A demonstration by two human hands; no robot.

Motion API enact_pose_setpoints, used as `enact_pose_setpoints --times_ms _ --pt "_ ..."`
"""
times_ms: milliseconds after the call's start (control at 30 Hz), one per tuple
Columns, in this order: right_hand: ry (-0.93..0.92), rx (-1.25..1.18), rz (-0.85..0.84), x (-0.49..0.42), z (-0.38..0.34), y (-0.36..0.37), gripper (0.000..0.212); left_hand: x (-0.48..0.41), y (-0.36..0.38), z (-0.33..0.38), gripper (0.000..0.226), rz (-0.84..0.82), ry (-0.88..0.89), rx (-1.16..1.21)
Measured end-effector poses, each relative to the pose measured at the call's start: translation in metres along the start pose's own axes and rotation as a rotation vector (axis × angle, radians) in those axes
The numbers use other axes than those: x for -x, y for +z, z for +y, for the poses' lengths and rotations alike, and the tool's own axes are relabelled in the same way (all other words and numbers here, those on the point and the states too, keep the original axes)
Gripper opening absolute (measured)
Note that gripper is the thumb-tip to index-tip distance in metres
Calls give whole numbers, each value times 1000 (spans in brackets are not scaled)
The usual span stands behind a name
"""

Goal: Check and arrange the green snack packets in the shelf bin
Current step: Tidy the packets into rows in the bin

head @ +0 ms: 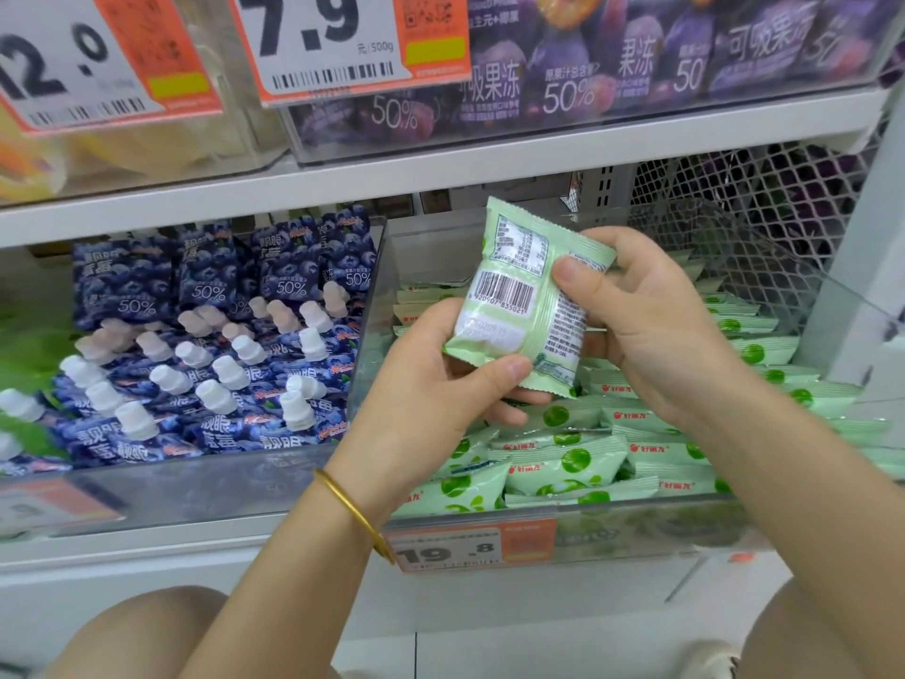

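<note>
- We hold one green snack packet [519, 296] at the centre of the frame, raised above the clear shelf bin [661, 524] and clear of the stock below it.
- The packet's back faces us, slightly tilted. It shows a barcode, a nutrition table near the top and a faint printed date near the bottom.
- Our left hand [440, 384] pinches the packet's lower edge, with the thumb on the front and the fingers curled behind.
- Our right hand [651, 325] grips the packet's right edge, with the thumb pressed on the printed face and the fingers wrapped behind.
- A gold bangle [353, 513] sits on the left wrist.
- The remaining green packets [563, 458] lie in loose rows inside the bin, at the centre right of the frame.
- An orange price tag [470, 546] reading 19.8 hangs on the bin's front wall.
- Blue spouted jelly pouches [196, 335] with white caps fill the neighbouring bin at the centre left.
- Purple jelly pouches [587, 66] fill the shelf above, at the upper right, beside a tag [338, 36] reading 7.9.
- White wire mesh [759, 188] backs the shelf at the right.
</note>
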State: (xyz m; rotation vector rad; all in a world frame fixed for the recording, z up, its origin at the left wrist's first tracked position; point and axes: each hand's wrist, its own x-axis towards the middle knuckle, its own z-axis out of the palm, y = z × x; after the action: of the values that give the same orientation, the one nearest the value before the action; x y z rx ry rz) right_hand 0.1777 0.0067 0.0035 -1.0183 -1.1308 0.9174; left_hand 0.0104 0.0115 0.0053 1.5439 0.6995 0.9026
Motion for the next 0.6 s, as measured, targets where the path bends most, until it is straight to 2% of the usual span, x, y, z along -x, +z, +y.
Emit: enact_pose_setpoints --times_ms 233,367,600 --pt "-80 19 12 1 1 3 33 0 -2 -3 32 12 3 -7" --pt "-113 26 21 3 1 3 31 0 -1 -2 41 20 25 -11" --pt "-132 42 15 3 1 4 45 0 0 -2 58 32 85 -18"
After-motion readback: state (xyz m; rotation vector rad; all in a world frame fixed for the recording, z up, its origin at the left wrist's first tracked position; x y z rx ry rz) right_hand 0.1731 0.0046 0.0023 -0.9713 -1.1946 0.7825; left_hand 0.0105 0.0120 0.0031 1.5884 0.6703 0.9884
